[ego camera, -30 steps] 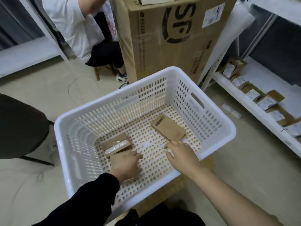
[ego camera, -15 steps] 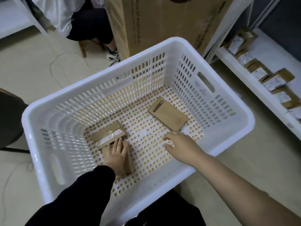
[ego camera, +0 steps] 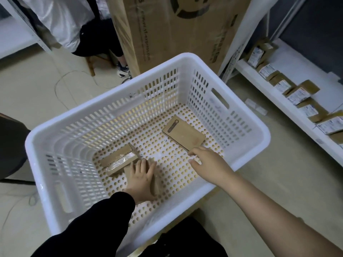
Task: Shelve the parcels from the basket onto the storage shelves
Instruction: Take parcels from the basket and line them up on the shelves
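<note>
A white perforated basket [ego camera: 250, 145] sits on the floor below me. Three brown parcels lie in it. A flat one [ego camera: 183, 133] is at the right. A taped one [ego camera: 118, 161] lies left of centre. My left hand [ego camera: 142, 179] rests flat, fingers straight, on the third parcel [ego camera: 155, 182], which it mostly hides. My right hand [ego camera: 207, 160] reaches in, and its fingertips touch the near edge of the flat parcel. The white storage shelf [ego camera: 278, 106] runs along the right.
Several labelled brown parcels [ego camera: 298, 94] line the shelf on the right. A large cardboard box [ego camera: 181, 28] stands behind the basket. A seated person [ego camera: 78, 25] is at the back left. A dark stool [ego camera: 11, 145] is at the left. A thin cable [ego camera: 63, 89] lies on the floor.
My right hand slid forward until its fingertips touched the flat parcel's edge. My left hand's fingers straightened and it stayed pressed flat on its parcel. The camera dipped and shifted over the basket.
</note>
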